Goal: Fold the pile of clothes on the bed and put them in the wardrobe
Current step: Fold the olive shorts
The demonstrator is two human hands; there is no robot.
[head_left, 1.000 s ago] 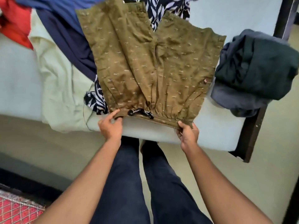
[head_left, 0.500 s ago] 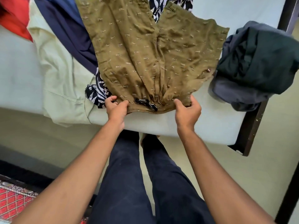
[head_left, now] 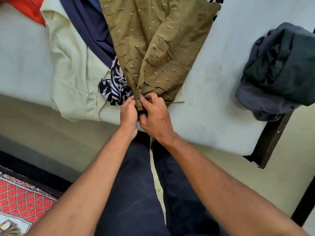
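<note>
Olive-brown patterned shorts (head_left: 153,48) lie on the pale bed (head_left: 213,106), folded lengthwise so the two halves meet at the waistband. My left hand (head_left: 128,113) and my right hand (head_left: 154,114) sit side by side at the bed's near edge, both pinching the gathered waistband between them. Under and left of the shorts lies the pile: a black-and-white leaf-print garment (head_left: 114,87), a navy garment (head_left: 92,26), a pale green garment (head_left: 73,68) and a red one (head_left: 30,9).
A dark green and grey bundle of clothes (head_left: 279,70) sits on the bed's right corner, overhanging the dark bed frame (head_left: 271,138). A red patterned rug (head_left: 18,200) lies on the floor at lower left. My legs stand against the bed's edge.
My hands moved together from the two ends of the waistband to meet at the middle, folding the shorts in half lengthwise. The camera view shifted closer.
</note>
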